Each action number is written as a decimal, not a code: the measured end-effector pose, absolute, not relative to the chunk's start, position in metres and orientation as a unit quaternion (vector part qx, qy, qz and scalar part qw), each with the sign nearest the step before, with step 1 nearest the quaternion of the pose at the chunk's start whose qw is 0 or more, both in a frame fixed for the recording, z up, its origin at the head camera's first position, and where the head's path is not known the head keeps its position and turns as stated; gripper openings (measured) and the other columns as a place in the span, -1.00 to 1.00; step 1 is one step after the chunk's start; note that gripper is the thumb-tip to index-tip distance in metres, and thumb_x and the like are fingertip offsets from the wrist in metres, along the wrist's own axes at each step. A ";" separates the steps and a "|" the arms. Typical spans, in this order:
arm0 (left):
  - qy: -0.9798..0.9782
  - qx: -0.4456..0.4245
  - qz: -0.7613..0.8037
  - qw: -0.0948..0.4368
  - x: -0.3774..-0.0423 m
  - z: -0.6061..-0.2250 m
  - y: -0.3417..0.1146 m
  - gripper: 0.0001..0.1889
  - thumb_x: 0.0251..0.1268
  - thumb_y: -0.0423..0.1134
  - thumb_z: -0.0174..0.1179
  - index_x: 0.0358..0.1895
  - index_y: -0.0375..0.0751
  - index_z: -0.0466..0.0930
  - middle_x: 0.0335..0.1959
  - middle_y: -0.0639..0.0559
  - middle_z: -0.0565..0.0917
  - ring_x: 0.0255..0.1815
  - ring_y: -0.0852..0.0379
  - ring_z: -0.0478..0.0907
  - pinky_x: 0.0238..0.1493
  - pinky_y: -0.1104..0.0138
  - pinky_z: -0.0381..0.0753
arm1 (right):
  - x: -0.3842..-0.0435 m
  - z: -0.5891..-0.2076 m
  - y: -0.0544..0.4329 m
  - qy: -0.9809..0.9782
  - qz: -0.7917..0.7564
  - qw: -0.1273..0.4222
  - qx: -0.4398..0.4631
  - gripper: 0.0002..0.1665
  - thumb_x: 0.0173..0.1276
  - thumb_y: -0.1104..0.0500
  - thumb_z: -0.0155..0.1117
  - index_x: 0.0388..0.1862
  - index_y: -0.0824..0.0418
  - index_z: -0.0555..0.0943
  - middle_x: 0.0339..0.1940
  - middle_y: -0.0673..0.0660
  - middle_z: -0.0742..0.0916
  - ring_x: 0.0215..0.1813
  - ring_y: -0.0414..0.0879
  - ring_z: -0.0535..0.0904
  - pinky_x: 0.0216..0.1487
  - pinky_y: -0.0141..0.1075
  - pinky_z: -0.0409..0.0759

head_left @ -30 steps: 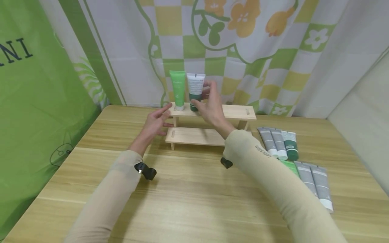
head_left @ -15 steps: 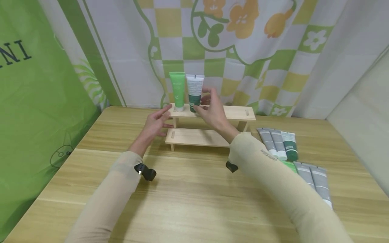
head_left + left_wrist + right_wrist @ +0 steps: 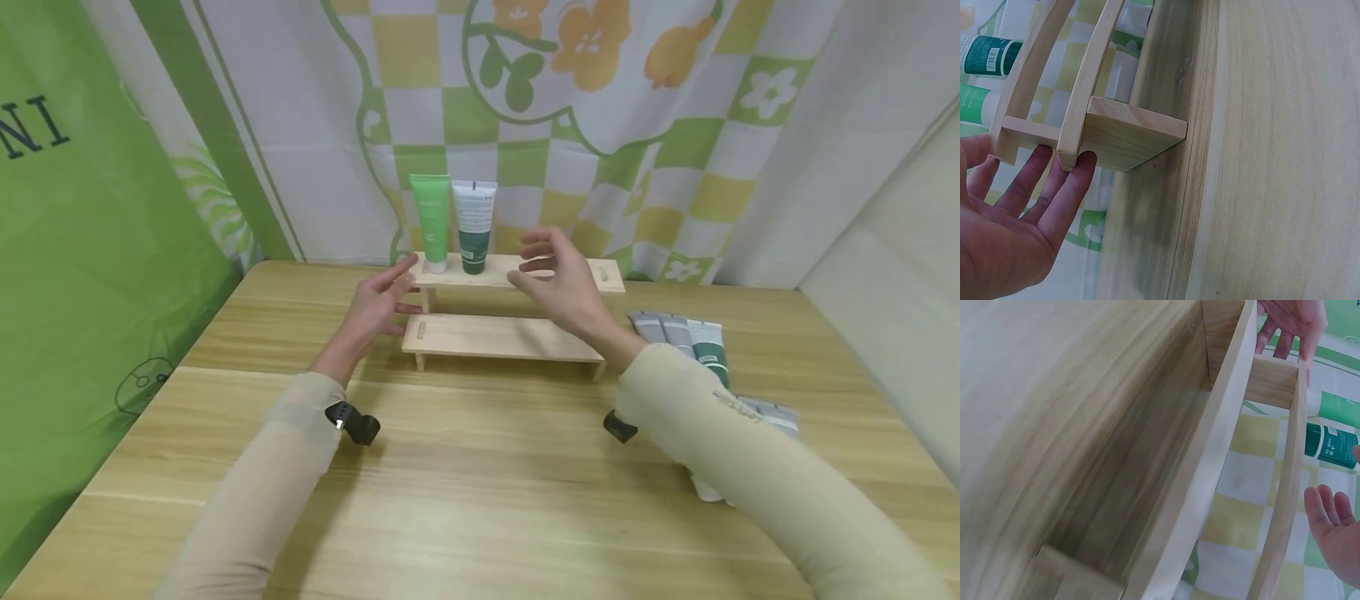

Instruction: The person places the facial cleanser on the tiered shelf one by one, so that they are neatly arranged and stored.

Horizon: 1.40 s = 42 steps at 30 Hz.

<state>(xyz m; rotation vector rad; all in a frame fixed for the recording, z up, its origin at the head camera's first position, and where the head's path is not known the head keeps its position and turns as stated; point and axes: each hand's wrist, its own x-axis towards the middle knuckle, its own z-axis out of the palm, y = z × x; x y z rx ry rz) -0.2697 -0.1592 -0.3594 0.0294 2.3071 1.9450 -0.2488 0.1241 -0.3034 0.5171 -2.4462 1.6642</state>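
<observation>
A two-tier wooden shelf (image 3: 465, 337) stands at the back of the table. On its upper board, toward the left end, a light green tube (image 3: 432, 218) and a white-and-dark-green tube (image 3: 474, 223) stand upright on their caps, side by side. My left hand (image 3: 377, 307) touches the shelf's left end; in the left wrist view its extended fingertips (image 3: 1085, 164) rest against the ends of the boards. To the right of the two tubes, my right hand (image 3: 566, 287) hovers by the upper board with fingers spread and loosely bent, holding nothing.
Right of the shelf, grey tubes (image 3: 647, 325) lie beside another white-and-green tube (image 3: 708, 348). More grey tubes (image 3: 780, 417) lie nearer, partly hidden by my right sleeve (image 3: 735, 442). A patterned curtain (image 3: 420, 117) hangs behind the table (image 3: 450, 500).
My right hand has let go of the white-and-dark-green tube, which stays standing, and has drawn away to the right. The left hand keeps its place at the shelf end.
</observation>
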 end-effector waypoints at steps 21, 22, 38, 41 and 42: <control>0.764 0.011 0.642 0.066 -0.269 -0.360 -0.168 -0.52 0.59 0.07 0.00 0.50 0.38 0.30 0.37 -0.18 0.46 0.09 -0.16 0.64 -0.19 0.14 0.75 | -0.202 -0.300 0.228 -0.794 0.595 0.038 0.116 -0.53 0.39 0.27 0.38 0.23 0.31 0.50 0.12 0.25 0.62 -0.02 -0.13 0.71 -0.07 -0.30 0.72; 0.764 0.011 0.642 0.065 -0.269 -0.359 -0.169 -0.52 0.59 0.08 0.00 0.50 0.38 0.30 0.37 -0.18 0.47 0.09 -0.16 0.64 -0.16 0.10 0.74 | -0.201 -0.302 0.233 -0.785 0.608 0.036 0.117 -0.55 0.39 0.29 0.37 0.22 0.31 0.51 0.09 0.25 0.62 -0.05 -0.16 0.71 -0.08 -0.29 0.72; 0.762 0.005 0.645 0.061 -0.263 -0.357 -0.175 -0.52 0.58 0.09 0.01 0.49 0.39 0.31 0.35 -0.16 0.48 0.09 -0.17 0.63 -0.07 0.04 0.71 | -0.198 -0.316 0.312 -0.745 0.660 -0.049 0.090 -0.63 0.46 0.35 0.26 0.18 0.14 0.48 -0.06 0.02 0.70 -0.13 -0.15 0.73 -0.15 -0.22 0.75; 0.765 0.003 0.642 0.058 -0.261 -0.357 -0.174 -0.52 0.59 0.08 -0.01 0.50 0.39 0.31 0.34 -0.16 0.47 0.09 -0.16 0.63 -0.12 0.06 0.73 | -0.199 -0.320 0.324 -0.739 0.665 -0.062 0.087 -0.62 0.46 0.39 0.23 0.18 0.12 0.48 -0.08 0.01 0.72 -0.16 -0.13 0.74 -0.15 -0.23 0.75; 0.765 0.002 0.641 0.058 -0.261 -0.357 -0.173 -0.52 0.59 0.08 -0.01 0.50 0.38 0.31 0.34 -0.16 0.47 0.09 -0.16 0.63 -0.14 0.07 0.73 | -0.199 -0.321 0.328 -0.742 0.662 -0.065 0.084 -0.62 0.46 0.39 0.23 0.18 0.11 0.48 -0.09 0.00 0.73 -0.16 -0.14 0.74 -0.15 -0.24 0.75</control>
